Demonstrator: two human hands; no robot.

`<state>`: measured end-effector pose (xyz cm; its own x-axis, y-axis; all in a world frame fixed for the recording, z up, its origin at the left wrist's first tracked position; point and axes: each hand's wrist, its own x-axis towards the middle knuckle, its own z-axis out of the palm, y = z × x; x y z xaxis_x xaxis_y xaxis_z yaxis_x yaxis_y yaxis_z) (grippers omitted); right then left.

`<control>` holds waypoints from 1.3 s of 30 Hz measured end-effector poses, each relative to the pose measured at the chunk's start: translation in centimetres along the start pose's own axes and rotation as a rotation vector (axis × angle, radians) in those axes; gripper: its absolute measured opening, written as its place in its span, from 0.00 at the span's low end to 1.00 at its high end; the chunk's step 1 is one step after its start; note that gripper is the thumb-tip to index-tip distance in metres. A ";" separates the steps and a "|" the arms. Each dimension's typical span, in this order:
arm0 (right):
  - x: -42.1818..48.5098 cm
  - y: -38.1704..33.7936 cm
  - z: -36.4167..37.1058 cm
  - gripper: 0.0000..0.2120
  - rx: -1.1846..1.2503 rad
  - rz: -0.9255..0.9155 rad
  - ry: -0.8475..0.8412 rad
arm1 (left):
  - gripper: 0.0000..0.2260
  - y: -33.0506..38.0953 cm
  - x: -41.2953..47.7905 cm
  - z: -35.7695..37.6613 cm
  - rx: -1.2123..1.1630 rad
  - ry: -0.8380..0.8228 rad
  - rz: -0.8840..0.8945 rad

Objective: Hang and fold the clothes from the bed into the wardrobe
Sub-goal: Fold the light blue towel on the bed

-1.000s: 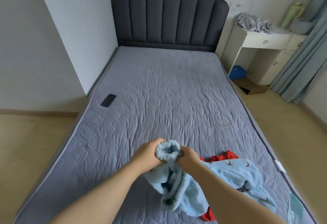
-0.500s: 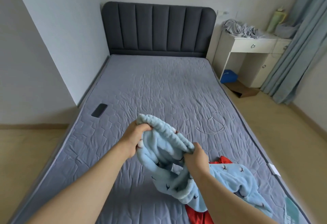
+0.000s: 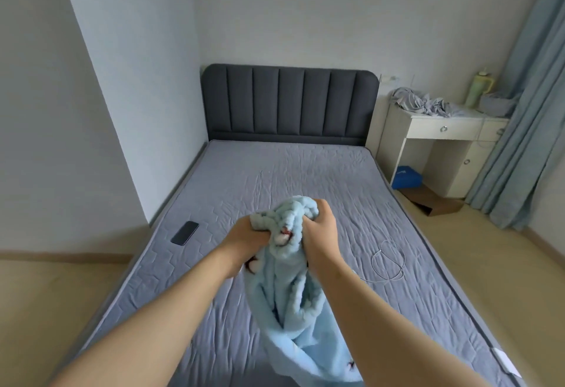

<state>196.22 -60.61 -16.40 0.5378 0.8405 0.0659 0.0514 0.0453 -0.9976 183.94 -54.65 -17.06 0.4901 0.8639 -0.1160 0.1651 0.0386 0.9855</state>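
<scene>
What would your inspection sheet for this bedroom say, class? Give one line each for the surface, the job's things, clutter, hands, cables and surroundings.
Surface: grey quilted mattress, wrinkled.
Job's things: light blue fleecy garment, bunched at the top, hanging down over the mattress.
Clutter: black phone, flat near the mattress's left edge.
Hands: left hand and right hand both grip the garment's bunched top.
Cables: thin white cable, looped on the mattress to the right of the hands.
Surroundings: dark grey padded headboard; white desk with crumpled grey cloth on it; blue-grey curtain; no wardrobe in view.
</scene>
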 end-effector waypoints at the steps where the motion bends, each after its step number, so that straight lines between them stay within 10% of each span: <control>1: 0.5 -1.1 0.4 0.06 0.006 -0.019 0.017 | 0.07 1.5 0.3 -0.4 0.000 0.040 0.021; 14: 1.9 -15.0 6.2 0.13 0.344 -0.411 -0.028 | 0.20 20.7 1.0 -4.8 -0.410 0.430 0.358; 21: 2.0 -16.9 7.1 0.30 0.203 -0.882 -0.178 | 0.16 25.0 0.9 -7.0 -0.517 0.236 0.548; 27: 3.3 -17.2 5.3 0.03 0.290 -0.553 0.048 | 0.14 21.2 1.1 -8.7 -0.384 0.217 0.326; 35: 3.5 -19.7 5.2 0.08 0.411 -0.511 0.140 | 0.04 20.4 0.4 -9.9 -0.428 0.345 0.389; 39: 4.1 -19.1 5.1 0.06 0.291 -0.340 0.173 | 0.07 20.0 1.5 -10.1 -0.406 0.427 0.129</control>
<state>193.19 -55.28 2.79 0.6646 0.6511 0.3666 0.0237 0.4720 -0.8813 179.34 -47.52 3.72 0.0838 0.9964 -0.0152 -0.2538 0.0361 0.9666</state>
